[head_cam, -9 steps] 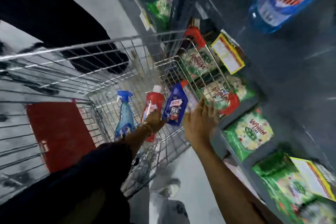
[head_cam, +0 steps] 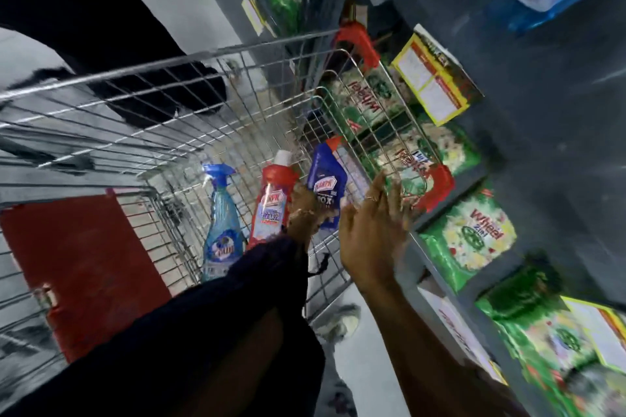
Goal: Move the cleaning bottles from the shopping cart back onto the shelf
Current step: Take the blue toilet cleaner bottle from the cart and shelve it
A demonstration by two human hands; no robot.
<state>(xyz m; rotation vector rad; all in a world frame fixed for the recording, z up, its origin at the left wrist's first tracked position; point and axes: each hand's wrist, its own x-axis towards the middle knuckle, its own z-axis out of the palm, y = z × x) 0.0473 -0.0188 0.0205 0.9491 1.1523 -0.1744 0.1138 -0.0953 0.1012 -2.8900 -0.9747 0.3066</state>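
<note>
Wire shopping cart (head_cam: 169, 132) holds three cleaning bottles upright, awaiting shelf (head_cam: 450, 267) return: blue sprayer (head_cam: 222, 223), red bottle (head_cam: 272, 203), navy bottle (head_cam: 327, 189). Left hand (head_cam: 305, 210) reaches between them, grip unclear; right hand (head_cam: 372, 230) spread wide, empty.

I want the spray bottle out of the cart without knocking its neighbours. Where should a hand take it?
Probably by the narrow neck just under the trigger head of the blue spray bottle, coming down from above. It stands roughly upright in the cart, the red bottle close on its right.

The green packet (head_cam: 469, 237) on the shelf reads "Wheel 2in1".
</note>
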